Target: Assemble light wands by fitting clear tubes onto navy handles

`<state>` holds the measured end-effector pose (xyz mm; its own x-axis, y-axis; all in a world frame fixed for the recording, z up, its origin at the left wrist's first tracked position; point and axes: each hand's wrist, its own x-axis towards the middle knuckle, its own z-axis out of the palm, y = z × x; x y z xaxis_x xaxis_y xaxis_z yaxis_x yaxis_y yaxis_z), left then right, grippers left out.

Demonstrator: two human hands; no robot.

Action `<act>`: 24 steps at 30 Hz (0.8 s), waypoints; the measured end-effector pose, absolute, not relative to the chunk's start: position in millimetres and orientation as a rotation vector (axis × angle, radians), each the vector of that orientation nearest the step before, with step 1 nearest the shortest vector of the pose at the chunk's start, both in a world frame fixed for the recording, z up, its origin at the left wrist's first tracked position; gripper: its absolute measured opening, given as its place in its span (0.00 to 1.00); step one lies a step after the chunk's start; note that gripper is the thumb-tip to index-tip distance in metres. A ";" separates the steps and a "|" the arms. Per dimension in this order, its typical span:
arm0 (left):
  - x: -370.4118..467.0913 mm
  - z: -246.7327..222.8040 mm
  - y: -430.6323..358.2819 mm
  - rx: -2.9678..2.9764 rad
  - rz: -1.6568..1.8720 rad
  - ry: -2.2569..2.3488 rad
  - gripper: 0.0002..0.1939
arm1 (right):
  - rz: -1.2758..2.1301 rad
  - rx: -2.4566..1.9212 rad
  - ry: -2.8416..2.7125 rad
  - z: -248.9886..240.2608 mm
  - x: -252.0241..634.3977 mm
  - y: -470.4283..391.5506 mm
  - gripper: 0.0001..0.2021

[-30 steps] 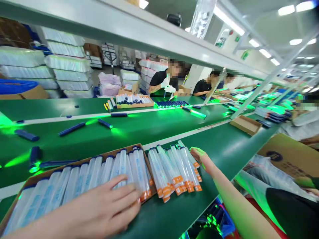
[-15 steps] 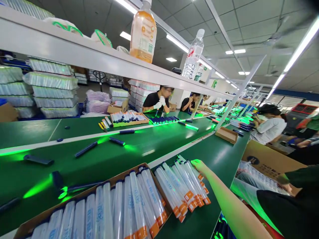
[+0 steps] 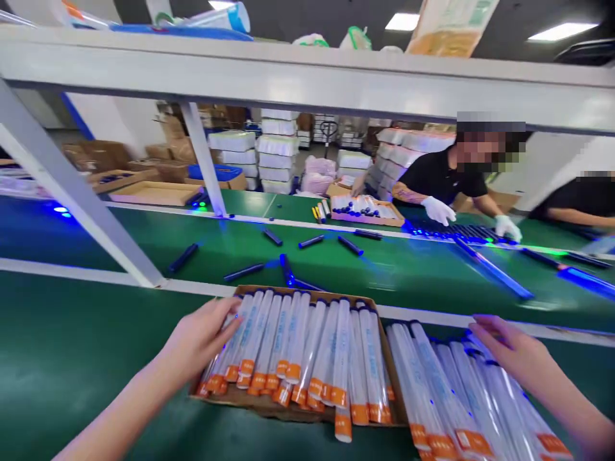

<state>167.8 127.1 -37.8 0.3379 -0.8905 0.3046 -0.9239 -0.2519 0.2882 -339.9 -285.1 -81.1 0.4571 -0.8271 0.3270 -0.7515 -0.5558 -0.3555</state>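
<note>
Tubes [image 3: 341, 346]: lined up in box [image 3: 230, 397], likely saving space; more in pile [image 3: 442, 390] alongside on counter [image 3: 96, 333]. Left grip [image 3: 204, 336]: at box's left end, hold unclear. Right grip [image 3: 512, 342]: spread over pile.

Ceiling lights [image 3: 402, 22], white shelf [image 3: 288, 73]

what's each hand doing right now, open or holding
Left hand: at the box's left end, grip unclear.
Right hand: loosely open at the loose tubes.

Factory workshop, with green worktops [image 3: 96, 339], a gloved worker [image 3: 430, 176] and stacked white packs [image 3: 277, 150].
</note>
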 end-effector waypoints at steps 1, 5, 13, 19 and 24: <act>181.3 -36.2 99.1 2.353 0.018 -1.525 0.14 | -0.661 -2.544 1.295 -76.6 -322.4 -284.0 0.19; 231.3 -44.0 -13.2 2.588 -0.135 -1.308 0.10 | -0.529 -2.635 0.982 -59.3 -264.4 -260.7 0.26; 244.5 -36.3 -80.5 2.315 -0.238 -1.135 0.12 | -0.296 -2.526 0.826 -34.6 -254.5 -205.5 0.19; 133.0 -3.7 -49.3 1.302 -0.820 -0.253 0.12 | -0.171 -2.338 0.822 -31.9 -181.9 -182.9 0.04; 23.9 -14.4 -33.8 1.095 -1.045 0.049 0.10 | -0.191 -2.209 0.679 -25.9 -137.1 -146.4 0.08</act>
